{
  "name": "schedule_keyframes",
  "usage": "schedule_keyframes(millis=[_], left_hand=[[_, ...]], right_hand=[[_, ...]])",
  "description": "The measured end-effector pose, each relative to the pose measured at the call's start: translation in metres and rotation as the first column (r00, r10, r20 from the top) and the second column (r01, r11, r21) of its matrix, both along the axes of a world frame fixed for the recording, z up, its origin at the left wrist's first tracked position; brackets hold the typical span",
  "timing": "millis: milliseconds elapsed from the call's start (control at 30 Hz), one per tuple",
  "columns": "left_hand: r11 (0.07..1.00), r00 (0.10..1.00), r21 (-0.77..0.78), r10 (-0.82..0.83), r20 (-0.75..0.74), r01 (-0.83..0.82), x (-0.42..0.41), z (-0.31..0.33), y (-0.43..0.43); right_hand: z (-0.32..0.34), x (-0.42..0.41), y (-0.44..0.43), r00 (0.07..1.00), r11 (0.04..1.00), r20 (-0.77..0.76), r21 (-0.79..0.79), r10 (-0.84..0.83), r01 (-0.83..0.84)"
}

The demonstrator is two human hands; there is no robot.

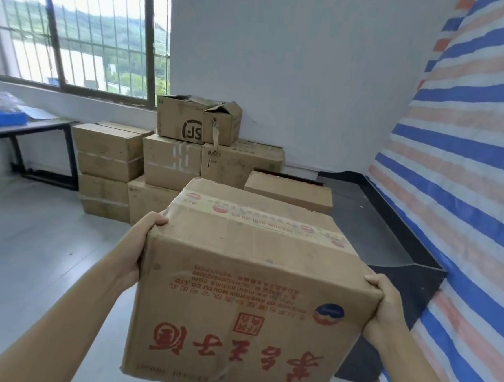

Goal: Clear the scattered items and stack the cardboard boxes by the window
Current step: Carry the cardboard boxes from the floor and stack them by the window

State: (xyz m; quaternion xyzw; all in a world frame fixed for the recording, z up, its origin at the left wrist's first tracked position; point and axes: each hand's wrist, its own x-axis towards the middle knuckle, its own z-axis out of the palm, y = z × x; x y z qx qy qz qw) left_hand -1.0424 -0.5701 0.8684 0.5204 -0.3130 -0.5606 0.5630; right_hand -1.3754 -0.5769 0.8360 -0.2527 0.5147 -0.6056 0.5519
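Note:
I carry a large taped cardboard box (246,284) with upside-down red lettering, held up in front of me. My left hand (141,242) grips its upper left corner, thumb on top. My right hand (386,307) grips its upper right corner, thumb over the edge. Ahead, under the barred window (76,32), stands a stack of cardboard boxes (168,166). An open box with a round black logo (196,120) sits on top of that stack. A low flat box (290,190) lies just right of the stack, behind the one I hold.
A table with black legs (38,132) at the left holds a blue tray (0,118). A striped blue, orange and white tarp (471,147) covers the right side. A dark low platform (391,250) runs along its base. Grey floor (29,248) spreads left.

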Motion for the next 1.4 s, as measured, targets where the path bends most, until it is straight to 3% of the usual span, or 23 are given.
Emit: schedule_keyframes(millis=[267,467,667,933,1067,1400], left_hand=[[0.985,0.988,0.079,0.155,0.013,-0.155,0.076,-0.021,-0.108],[0.965,0.967,0.1,0.249,-0.049,-0.243,0.161,-0.023,-0.202],[0.976,0.972,-0.038,0.209,-0.109,-0.214,0.209,-0.007,-0.31],[0.951,0.978,-0.27,0.101,-0.183,-0.149,0.203,0.008,-0.481],[0.915,0.972,-0.391,0.005,-0.233,-0.098,0.172,0.028,-0.583],[0.834,0.956,-0.543,-0.067,-0.284,-0.103,0.133,0.07,-0.797]], right_hand=[[-0.034,0.074,-0.16,0.976,0.978,0.079,0.039,0.201,-0.204],[-0.028,0.166,-0.286,0.959,0.957,0.01,0.058,0.284,-0.285],[-0.005,0.217,-0.392,0.955,0.954,0.005,-0.023,0.298,-0.298],[0.026,0.201,-0.547,0.972,0.95,0.019,-0.218,0.235,-0.225],[0.059,0.174,-0.639,0.984,0.9,-0.008,-0.405,0.176,-0.164],[0.122,0.121,-0.826,0.988,0.799,-0.153,-0.592,0.018,-0.107]])
